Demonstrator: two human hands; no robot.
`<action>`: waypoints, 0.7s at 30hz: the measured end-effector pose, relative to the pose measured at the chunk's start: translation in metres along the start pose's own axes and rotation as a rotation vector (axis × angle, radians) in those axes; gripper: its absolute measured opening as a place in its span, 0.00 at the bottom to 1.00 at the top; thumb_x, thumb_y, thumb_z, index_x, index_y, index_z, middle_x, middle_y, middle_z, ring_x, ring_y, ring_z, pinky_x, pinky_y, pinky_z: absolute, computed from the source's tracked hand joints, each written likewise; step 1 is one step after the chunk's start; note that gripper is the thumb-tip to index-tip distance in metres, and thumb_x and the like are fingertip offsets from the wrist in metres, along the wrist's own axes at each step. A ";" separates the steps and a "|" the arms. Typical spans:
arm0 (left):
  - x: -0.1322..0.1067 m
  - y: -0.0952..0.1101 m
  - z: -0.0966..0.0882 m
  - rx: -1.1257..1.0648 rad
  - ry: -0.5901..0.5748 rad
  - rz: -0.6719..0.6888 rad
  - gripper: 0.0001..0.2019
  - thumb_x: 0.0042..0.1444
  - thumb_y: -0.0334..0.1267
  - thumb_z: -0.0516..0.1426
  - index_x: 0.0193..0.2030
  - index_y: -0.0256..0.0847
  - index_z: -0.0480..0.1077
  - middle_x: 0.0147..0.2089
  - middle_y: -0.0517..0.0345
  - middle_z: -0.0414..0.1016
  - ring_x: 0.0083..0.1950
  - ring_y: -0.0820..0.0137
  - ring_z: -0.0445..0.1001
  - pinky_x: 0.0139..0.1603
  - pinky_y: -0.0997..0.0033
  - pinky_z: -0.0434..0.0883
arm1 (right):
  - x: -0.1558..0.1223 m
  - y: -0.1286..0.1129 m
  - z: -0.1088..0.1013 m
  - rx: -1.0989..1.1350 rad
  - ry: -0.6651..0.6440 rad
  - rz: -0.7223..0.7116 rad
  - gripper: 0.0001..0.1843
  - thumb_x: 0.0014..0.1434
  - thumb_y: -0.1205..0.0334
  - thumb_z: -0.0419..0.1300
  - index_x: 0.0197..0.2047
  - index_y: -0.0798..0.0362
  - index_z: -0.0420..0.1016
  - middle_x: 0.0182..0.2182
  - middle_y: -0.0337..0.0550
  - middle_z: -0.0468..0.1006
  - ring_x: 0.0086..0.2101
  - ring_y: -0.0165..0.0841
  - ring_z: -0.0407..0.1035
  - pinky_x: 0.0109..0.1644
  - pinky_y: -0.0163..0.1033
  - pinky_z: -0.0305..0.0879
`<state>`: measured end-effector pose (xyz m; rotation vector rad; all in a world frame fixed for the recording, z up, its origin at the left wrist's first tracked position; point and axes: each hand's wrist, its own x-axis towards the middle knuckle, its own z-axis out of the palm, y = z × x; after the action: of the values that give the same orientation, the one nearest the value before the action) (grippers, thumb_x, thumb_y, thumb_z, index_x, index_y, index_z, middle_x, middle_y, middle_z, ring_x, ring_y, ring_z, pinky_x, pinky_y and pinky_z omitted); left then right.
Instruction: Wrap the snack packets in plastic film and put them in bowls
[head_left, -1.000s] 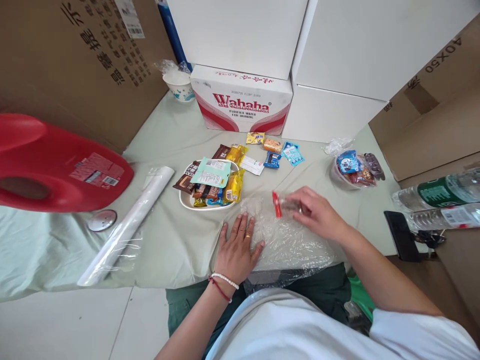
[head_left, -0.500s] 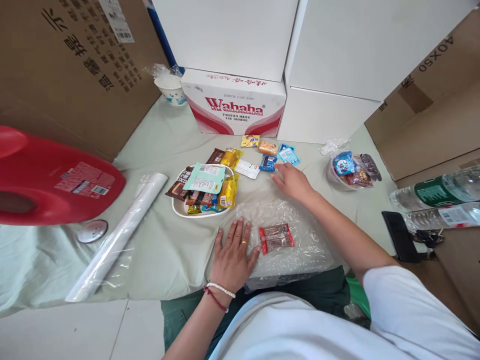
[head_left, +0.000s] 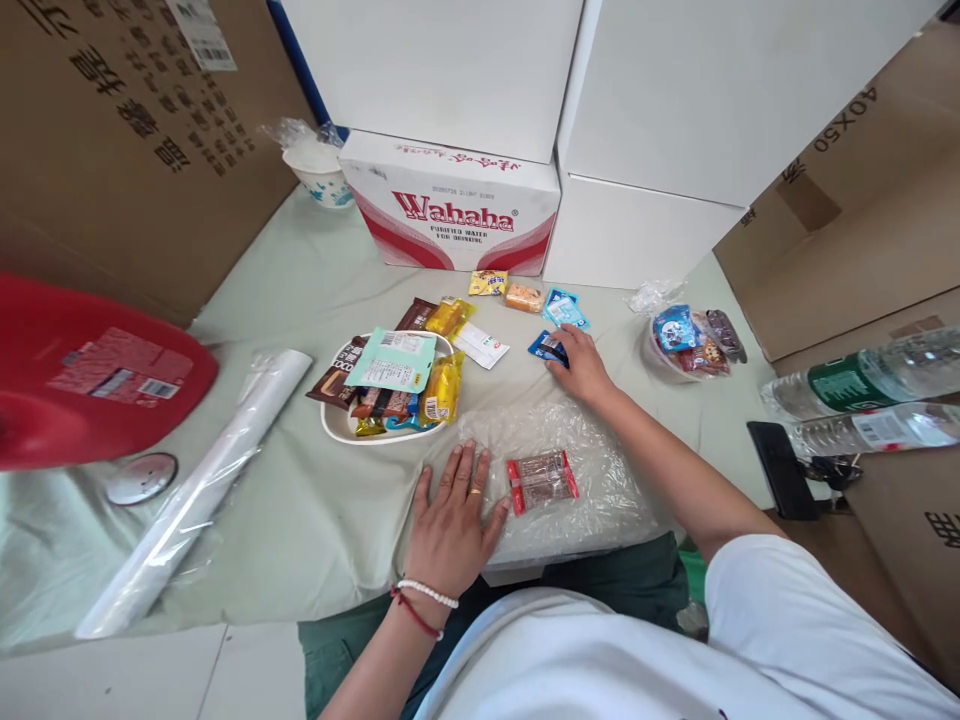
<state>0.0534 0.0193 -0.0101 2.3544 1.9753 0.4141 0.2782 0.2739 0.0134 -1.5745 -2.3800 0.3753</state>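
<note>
The blue packet (head_left: 546, 347) lies on the desk (head_left: 300, 520) beyond the film (head_left: 615, 480). The right hand (head_left: 585, 365), half curled, touches it; grip cannot be determined. The left hand (head_left: 450, 530) lies flat, grasping nothing. Packet judged light, slick, possibly crushable; best pinched by its sides.

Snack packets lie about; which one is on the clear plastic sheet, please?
The brown, red-ended packet beside the left hand; the others lie off the sheet.
</note>
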 end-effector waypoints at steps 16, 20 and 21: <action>0.001 0.005 -0.005 -0.027 -0.078 -0.050 0.33 0.72 0.51 0.48 0.79 0.40 0.53 0.80 0.42 0.53 0.80 0.51 0.55 0.79 0.39 0.47 | -0.067 -0.046 -0.051 0.311 -0.094 -0.216 0.24 0.64 0.55 0.61 0.63 0.47 0.74 0.56 0.48 0.79 0.55 0.46 0.71 0.63 0.52 0.64; 0.005 -0.005 -0.007 -0.026 -0.092 -0.035 0.31 0.73 0.51 0.45 0.79 0.43 0.54 0.79 0.44 0.54 0.79 0.52 0.57 0.79 0.35 0.44 | -0.072 -0.010 -0.047 0.127 -0.012 -0.014 0.25 0.63 0.58 0.61 0.63 0.51 0.75 0.56 0.52 0.78 0.54 0.49 0.70 0.62 0.53 0.64; 0.007 -0.009 -0.008 -0.023 -0.090 -0.031 0.30 0.73 0.50 0.45 0.78 0.44 0.56 0.79 0.45 0.55 0.79 0.52 0.57 0.79 0.34 0.43 | -0.067 0.000 -0.045 0.074 -0.001 0.027 0.26 0.62 0.59 0.62 0.63 0.52 0.74 0.56 0.53 0.78 0.54 0.49 0.70 0.62 0.53 0.64</action>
<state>0.0444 0.0266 -0.0029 2.2827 1.9536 0.3218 0.3200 0.2150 0.0503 -1.5751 -2.3200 0.4649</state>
